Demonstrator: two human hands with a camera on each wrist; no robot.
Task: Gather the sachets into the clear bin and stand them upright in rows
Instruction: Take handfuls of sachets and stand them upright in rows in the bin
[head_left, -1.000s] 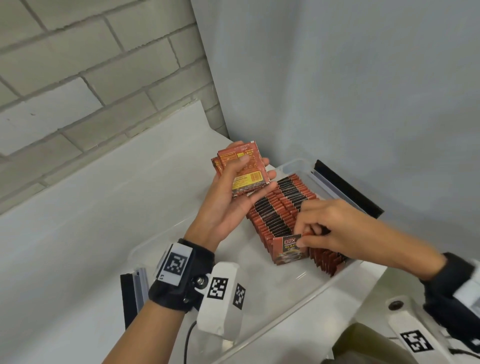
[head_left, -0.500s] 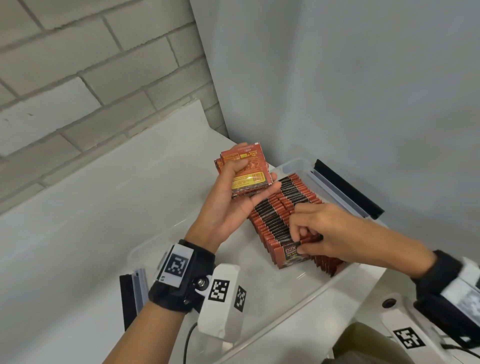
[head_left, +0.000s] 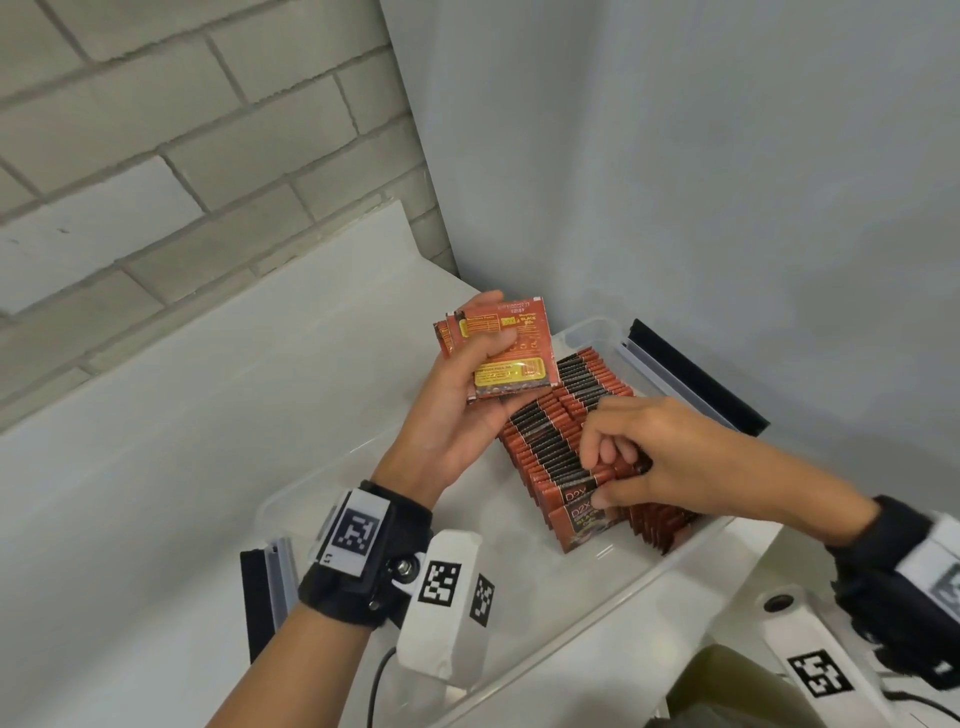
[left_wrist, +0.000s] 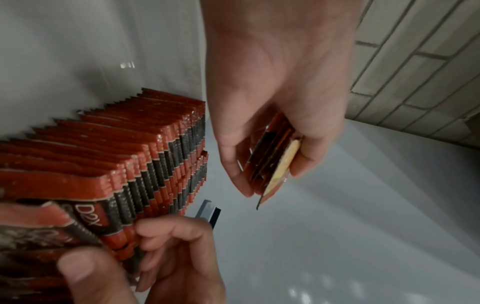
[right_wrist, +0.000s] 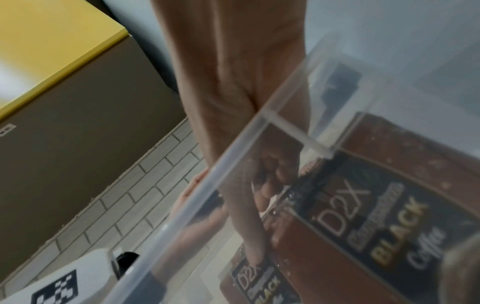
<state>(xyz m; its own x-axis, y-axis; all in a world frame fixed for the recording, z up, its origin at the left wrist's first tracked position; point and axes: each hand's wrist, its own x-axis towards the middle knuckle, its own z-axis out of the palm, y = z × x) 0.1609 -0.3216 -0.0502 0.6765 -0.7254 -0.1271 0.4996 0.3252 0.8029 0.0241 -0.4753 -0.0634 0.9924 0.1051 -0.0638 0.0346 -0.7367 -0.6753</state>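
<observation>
A clear bin (head_left: 597, 608) on the white table holds red and black sachets (head_left: 561, 431) standing upright in two tight rows along its right side. My right hand (head_left: 608, 467) is at the near end of the rows, its fingers curled over the tops and its thumb on the front sachet's face. The left wrist view shows the same pinch by the right hand (left_wrist: 124, 246) on the rows (left_wrist: 130, 156). My left hand (head_left: 493, 332) holds a small fan of loose sachets (head_left: 514, 358) above the bin's far left corner. That stack (left_wrist: 272, 156) sits between thumb and fingers.
Black and grey latch handles sit at the bin's far end (head_left: 696, 384) and near end (head_left: 265, 597). A brick wall stands behind the table (head_left: 208, 415) and a grey wall to the right. The bin's left half shows bare floor. A yellow-topped box (right_wrist: 52, 41) stands nearby.
My right hand has pressed the front sachet from a forward lean to upright against the row and now grips the row's near end. The left hand keeps its stack almost still.
</observation>
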